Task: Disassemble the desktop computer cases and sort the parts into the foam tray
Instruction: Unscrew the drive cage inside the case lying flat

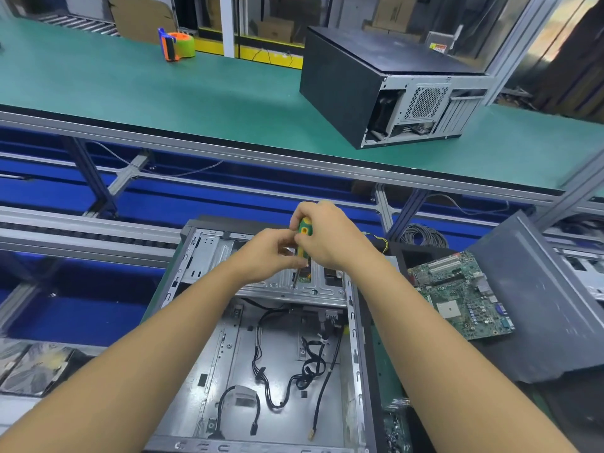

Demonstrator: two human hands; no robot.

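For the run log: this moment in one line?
case: open | right hand: grips screwdriver | left hand: pinches its shaft | tip: at metal bracket | circuit board: beside case

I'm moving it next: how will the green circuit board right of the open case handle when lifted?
The circuit board looks thin and flat, so probably stiff and light. Its exposed chips and slots suggest fragility. Lying flat, it should not roll.

We see a long green-matted bench [130,86] across the far side, on it an orange-and-blue tape dispenser with a green roll [178,45], beyond it brown cardboard boxes [276,29], nearer us grey aluminium rails [81,223] over blue panels [81,318]
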